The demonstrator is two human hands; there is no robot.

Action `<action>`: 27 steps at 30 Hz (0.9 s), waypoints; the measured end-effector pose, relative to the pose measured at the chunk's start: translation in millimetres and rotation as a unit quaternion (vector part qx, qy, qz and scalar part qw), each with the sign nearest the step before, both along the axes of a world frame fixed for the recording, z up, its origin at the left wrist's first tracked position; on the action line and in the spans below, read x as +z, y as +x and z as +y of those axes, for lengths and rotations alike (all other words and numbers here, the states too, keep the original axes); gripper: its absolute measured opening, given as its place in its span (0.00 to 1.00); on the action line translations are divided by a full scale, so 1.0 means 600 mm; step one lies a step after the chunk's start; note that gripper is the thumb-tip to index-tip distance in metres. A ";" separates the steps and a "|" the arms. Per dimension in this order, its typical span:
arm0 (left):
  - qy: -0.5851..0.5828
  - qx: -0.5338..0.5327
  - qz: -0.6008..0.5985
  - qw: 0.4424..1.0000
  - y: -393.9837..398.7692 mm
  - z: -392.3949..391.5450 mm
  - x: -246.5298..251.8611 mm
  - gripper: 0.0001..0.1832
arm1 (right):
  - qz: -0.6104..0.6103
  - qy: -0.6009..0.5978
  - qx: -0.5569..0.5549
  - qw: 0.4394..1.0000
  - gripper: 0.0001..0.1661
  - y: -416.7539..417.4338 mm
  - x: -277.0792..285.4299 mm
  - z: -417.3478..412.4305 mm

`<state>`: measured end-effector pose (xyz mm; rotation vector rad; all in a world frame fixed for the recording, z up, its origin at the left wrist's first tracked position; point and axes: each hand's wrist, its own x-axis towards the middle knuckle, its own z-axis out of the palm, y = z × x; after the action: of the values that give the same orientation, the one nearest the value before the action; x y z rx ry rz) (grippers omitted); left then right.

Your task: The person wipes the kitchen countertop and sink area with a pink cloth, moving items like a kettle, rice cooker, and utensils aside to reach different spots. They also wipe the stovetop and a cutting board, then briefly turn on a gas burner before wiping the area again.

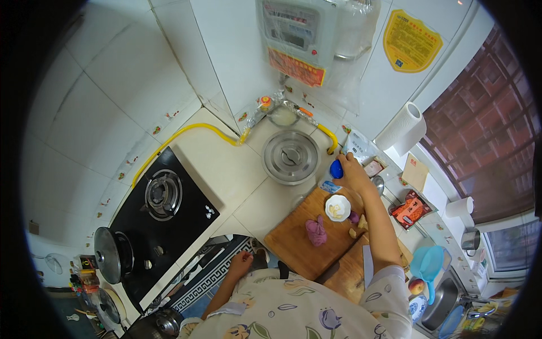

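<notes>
My right hand (350, 173) reaches to the back of the counter, thumb and fingers around the blue lid (336, 169) of a clear container. Part of the container is hidden by the hand. Just in front of it, a wooden cutting board (292, 237) carries a small white bowl (337, 208) with pale slices in it. A crumpled purple-pink piece (316, 231), perhaps cloth or food, lies on the board. Ginger pieces (362, 221) and a purple piece (353, 217) sit beside the bowl. Low by my side hangs my left hand (240, 263), fingers curled, with nothing visible in it.
A lidded steel pot (291, 157) stands behind the board. To the left is a black gas stove (169, 237) with a lidded pan (108, 254). Along the right are a red food packet (410, 209), a blue strainer (427, 262) and a sink (442, 303). A yellow gas hose (199, 126) follows the wall.
</notes>
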<state>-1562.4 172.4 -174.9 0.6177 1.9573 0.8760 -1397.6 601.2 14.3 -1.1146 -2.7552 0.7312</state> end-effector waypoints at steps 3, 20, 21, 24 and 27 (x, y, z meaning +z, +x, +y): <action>0.005 -0.005 -0.005 1.000 0.001 0.006 -0.001 0.12 | 0.017 -0.020 0.008 1.000 0.37 0.005 -0.003 0.025; 0.000 -0.033 -0.007 0.999 0.010 0.036 0.011 0.10 | 0.080 0.054 -0.070 0.993 0.35 0.020 -0.011 0.120; -0.001 -0.029 -0.014 0.999 0.010 0.032 0.008 0.10 | 0.068 0.054 -0.066 0.994 0.35 0.016 -0.023 0.121; -0.004 -0.024 -0.025 0.999 0.009 0.023 -0.002 0.10 | 0.038 0.056 -0.060 0.996 0.36 0.003 -0.061 0.128; 0.011 -0.034 -0.014 0.999 0.008 0.018 -0.006 0.10 | 0.030 0.024 -0.077 0.996 0.37 -0.006 -0.082 0.133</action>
<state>-1557.5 183.1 -178.5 0.6764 1.8931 0.8608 -1401.0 681.2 -35.0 -1.2575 -2.5873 0.6633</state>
